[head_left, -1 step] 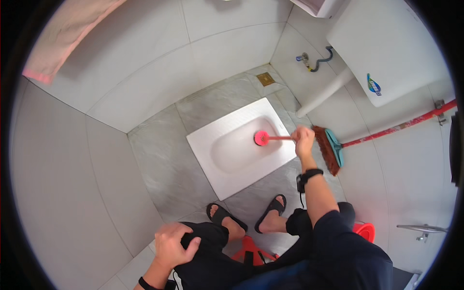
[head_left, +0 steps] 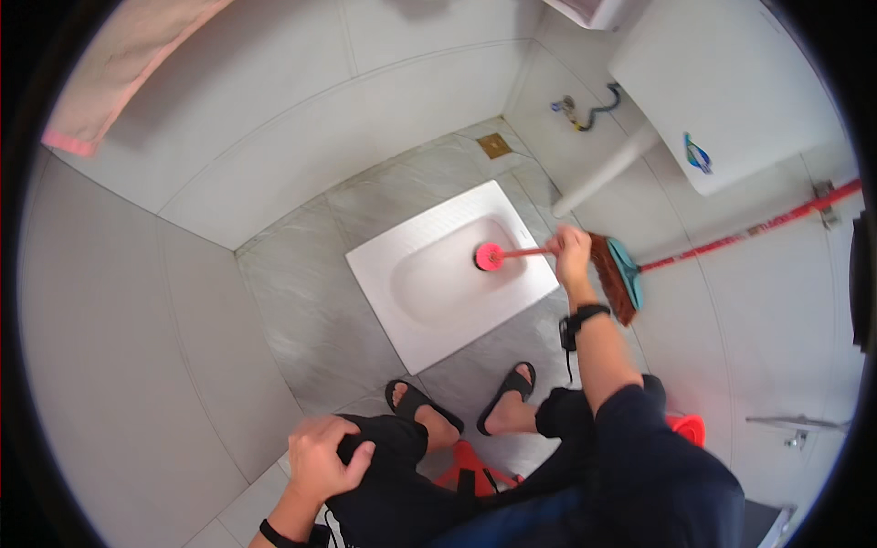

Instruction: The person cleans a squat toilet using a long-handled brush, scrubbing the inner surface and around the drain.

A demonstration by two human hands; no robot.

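Note:
My right hand (head_left: 572,253) is closed around the handle of a red toilet brush (head_left: 490,257). The brush reaches leftward over a white squat toilet (head_left: 379,265) set in the floor, its round head inside the bowl near the right end. Whether the bristles touch the bowl is hard to tell, since the head hides them. My left hand (head_left: 324,457) lies over my left knee, thumb apart from the fingers, holding nothing.
A broom (head_left: 624,274) with a red pole leans along the right wall. Above it are a white cistern (head_left: 731,91), a pipe (head_left: 603,173) and a valve (head_left: 566,110). A red bucket (head_left: 687,427) stands at my right; a red stool (head_left: 466,470) is beneath me. A drain (head_left: 494,146) lies at the far corner.
The whole view has shifted slightly, with everything a little further left and up. My right hand still grips the brush in the bowl, and my left hand stays on the knee.

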